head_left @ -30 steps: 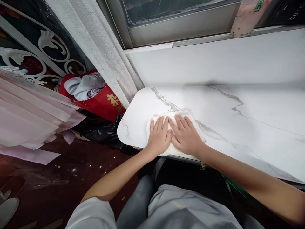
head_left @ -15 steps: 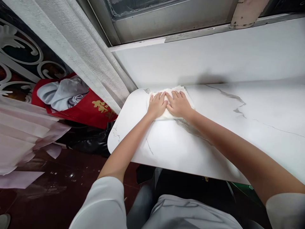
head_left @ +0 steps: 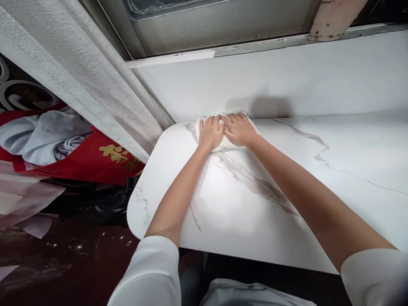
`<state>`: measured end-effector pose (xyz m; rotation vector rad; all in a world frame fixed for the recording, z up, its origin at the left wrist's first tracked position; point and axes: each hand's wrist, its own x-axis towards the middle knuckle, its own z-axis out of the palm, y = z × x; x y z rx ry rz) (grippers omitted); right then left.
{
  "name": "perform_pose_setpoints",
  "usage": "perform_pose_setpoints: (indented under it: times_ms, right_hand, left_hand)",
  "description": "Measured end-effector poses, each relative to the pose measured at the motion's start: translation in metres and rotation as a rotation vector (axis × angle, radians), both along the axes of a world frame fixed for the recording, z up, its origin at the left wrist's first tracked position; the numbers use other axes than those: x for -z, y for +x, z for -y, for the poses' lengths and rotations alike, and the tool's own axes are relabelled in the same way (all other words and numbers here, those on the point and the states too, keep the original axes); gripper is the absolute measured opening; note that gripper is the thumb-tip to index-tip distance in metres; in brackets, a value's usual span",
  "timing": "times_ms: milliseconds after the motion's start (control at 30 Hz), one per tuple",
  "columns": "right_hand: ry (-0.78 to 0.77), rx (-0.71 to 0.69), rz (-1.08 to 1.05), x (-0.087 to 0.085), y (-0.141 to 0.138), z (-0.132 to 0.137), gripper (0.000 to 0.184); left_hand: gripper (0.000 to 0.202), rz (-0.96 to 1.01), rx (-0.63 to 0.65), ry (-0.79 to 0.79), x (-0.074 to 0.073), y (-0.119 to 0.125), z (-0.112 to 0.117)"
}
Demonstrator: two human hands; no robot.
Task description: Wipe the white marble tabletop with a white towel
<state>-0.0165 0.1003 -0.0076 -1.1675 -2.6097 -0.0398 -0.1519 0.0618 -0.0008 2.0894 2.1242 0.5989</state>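
Note:
A white cloth [head_left: 227,145] lies bunched on the white marble-patterned table [head_left: 229,212], close to the wall at the table's back edge. My left hand [head_left: 211,132] presses down on its left part, fingers stretched forward over it. Pressed flat on the right part is my right hand [head_left: 238,129], its fingers also extended. The two hands touch at the thumbs and index fingers. Beneath the palms most of the cloth is hidden; its rumpled edges show at the back, in front and at the right.
A white wall panel [head_left: 287,80] rises behind the table, below a metal window frame [head_left: 204,32]. On the left hangs a grey-white curtain [head_left: 92,76]. Beyond it are a red bag [head_left: 86,161] holding grey cloth [head_left: 41,131] and a black plastic bag [head_left: 98,208].
Both hands have pushed the cloth away from me toward the wall, and it is more bunched. The camera view has shifted, so the curtain and red bag appear further left.

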Motion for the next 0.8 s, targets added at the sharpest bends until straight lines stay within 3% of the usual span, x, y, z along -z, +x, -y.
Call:
perform_pose_setpoints:
  times_ms: [167, 333, 800]
  right_hand:
    - [-0.009, 0.038, 0.001, 0.001, 0.009, 0.017, 0.058]
    - [0.013, 0.077, 0.037, 0.002, 0.036, 0.055, 0.059]
    - [0.079, 0.213, 0.098, 0.001, 0.129, 0.232, 0.059]
  left_hand:
    - [0.05, -0.007, 0.028, -0.025, -0.001, 0.008, 0.015]
    - [0.051, -0.052, 0.072, -0.024, 0.0, 0.032, 0.048]
    - [0.051, -0.061, 0.288, 0.002, -0.003, 0.115, 0.201]
